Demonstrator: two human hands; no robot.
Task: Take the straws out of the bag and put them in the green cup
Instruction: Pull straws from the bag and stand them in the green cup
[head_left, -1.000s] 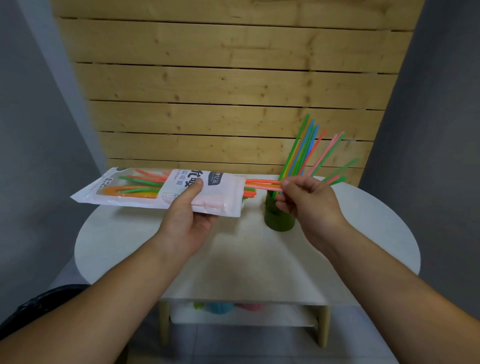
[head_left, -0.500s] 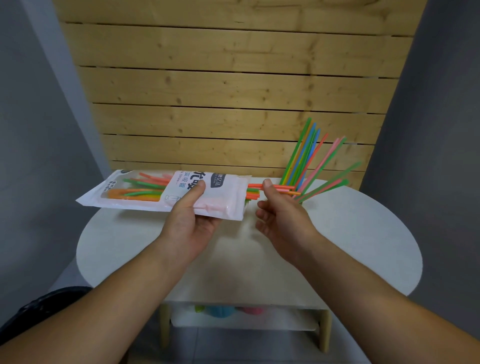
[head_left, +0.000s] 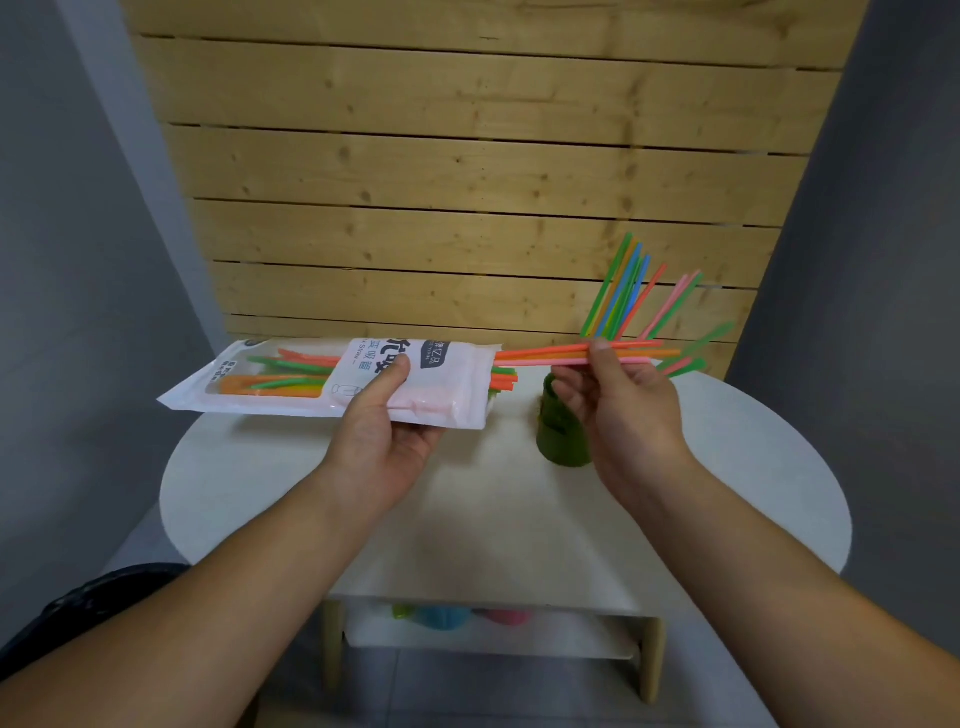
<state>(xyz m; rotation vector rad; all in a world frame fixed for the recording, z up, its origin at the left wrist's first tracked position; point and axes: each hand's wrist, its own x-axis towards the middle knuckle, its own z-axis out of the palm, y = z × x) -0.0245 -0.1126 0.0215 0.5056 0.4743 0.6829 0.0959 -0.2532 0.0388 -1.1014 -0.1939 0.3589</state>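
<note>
My left hand (head_left: 387, 431) holds the white and pink straw bag (head_left: 322, 382) level above the table, thumb on top. Orange and green straws show inside it and poke out of its open right end. My right hand (head_left: 618, 400) pinches a few straws (head_left: 545, 353), orange and pink, drawn partly out of the bag to the right. The green cup (head_left: 558, 439) stands on the table behind my right hand, partly hidden by it. Several coloured straws (head_left: 626, 291) fan up out of the cup.
A round white table (head_left: 727, 467) carries the cup. A wooden slat wall (head_left: 467, 182) rises right behind it. Below the tabletop a shelf (head_left: 493, 631) holds green, blue and pink things. Grey walls close in on both sides.
My right hand went to the bag's open end, pinched a few straws and has drawn them out to the right, over the cup. The left hand holds the bag about as before.
</note>
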